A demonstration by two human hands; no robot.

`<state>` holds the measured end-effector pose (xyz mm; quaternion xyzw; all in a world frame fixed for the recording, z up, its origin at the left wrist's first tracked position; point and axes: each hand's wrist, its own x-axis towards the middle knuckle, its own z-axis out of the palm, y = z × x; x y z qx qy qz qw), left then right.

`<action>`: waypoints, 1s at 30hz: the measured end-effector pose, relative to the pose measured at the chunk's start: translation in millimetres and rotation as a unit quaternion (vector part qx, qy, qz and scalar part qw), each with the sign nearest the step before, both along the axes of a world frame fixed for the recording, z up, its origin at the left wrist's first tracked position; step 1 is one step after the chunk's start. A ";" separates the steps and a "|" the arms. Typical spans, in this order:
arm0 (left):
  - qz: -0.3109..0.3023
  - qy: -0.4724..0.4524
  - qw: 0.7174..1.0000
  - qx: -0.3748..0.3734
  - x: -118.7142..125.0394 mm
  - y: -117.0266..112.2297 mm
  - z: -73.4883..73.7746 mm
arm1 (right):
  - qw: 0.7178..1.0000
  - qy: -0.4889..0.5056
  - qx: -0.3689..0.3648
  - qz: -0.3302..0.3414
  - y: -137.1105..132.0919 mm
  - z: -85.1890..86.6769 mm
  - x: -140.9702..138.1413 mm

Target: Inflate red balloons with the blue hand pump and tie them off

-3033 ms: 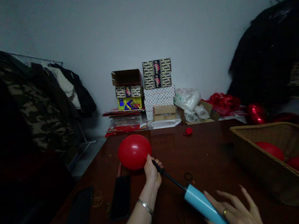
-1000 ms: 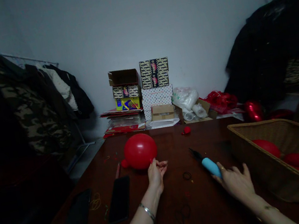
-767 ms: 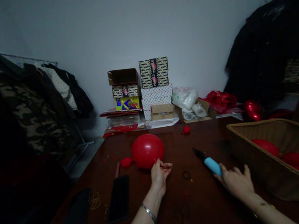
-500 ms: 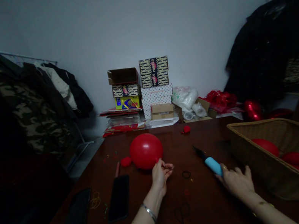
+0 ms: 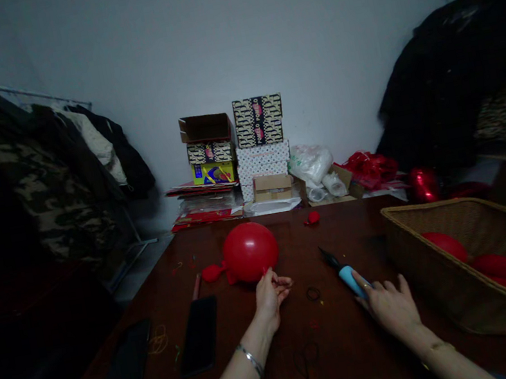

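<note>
At the middle of the table: a round, glossy red rubber balloon, inflated, sat toward the far half, with a small red rubber bulb joined or lying close against its left side.
Left hand: thumb and forefinger were pinched on the balloon's near right side, the other fingers loosely bent; a silver metal bracelet circled the wrist.
Right hand: it touched a light-blue cylindrical pump with a black nozzle, other fingers spread; whether it gripped firmly could not be told.
Pump: it slanted, nozzle pointing far and left, well apart from the balloon.
Basket: on the right stood a tan woven basket with red balloons inside.
Left of the left forearm: a black rectangular phone lay near thin tan loops, with a dark flat slab farther left.
Between the hands: a small black ring lay flat.
Far edge: a small limp red balloon rested alone before the stacked patterned cardboard boxes.
</note>
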<state>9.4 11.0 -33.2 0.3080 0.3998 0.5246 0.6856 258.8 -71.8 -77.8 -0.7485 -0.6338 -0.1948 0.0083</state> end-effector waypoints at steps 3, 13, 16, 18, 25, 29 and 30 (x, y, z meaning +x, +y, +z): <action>-0.004 0.003 1.000 0.000 0.3 -1.0 0.4 | 1.000 -0.001 0.009 0.004 1.3 -0.9 -1.5; -0.009 0.002 1.000 -0.001 0.9 -1.7 -0.8 | 0.998 -0.007 0.057 0.039 6.4 1.5 -9.7; -0.015 -0.004 1.000 -0.006 1.6 -2.3 -1.2 | 0.987 0.014 0.110 0.117 10.3 8.7 -21.2; -0.024 -0.012 1.000 -0.010 2.1 -3.9 0.2 | 0.974 0.039 0.138 0.174 14.2 16.6 -34.2; -0.135 -0.033 0.990 -0.010 2.5 -13.6 18.5 | 0.942 0.096 0.156 0.282 31.8 56.7 -92.9; -0.291 -0.022 0.956 -0.001 -4.0 -14.9 23.0 | 0.930 0.097 0.174 0.310 42.2 70.0 -109.2; -0.328 -0.021 0.944 0.006 -6.7 -14.4 23.2 | 0.927 0.098 0.181 0.315 44.1 71.4 -110.7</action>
